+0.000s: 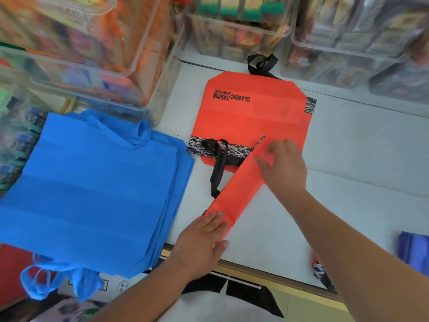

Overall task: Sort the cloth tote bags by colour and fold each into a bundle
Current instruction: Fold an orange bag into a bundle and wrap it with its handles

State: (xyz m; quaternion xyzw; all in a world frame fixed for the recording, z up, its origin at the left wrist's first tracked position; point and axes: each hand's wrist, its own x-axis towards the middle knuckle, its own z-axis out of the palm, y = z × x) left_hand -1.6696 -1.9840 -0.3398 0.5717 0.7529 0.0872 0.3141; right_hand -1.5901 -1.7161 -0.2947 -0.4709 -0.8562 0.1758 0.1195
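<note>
An orange-red tote bag (250,117) with black print and black handles lies flat on the white counter (348,159). One side of it is folded over into a narrow diagonal strip (236,189). My left hand (202,242) presses flat on the strip's near end with straight fingers. My right hand (283,166) rests on the strip's far end, its fingertips bent down onto the fabric; whether they pinch it is unclear. A stack of blue tote bags (97,189) lies at the left, handles hanging over the near edge.
Clear plastic bins (232,38) full of coloured goods line the back and left. Another orange and black bag (319,270) hangs off the counter's near edge under my right arm. Something blue (413,252) lies at the far right. A red item (14,270) sits below the blue stack.
</note>
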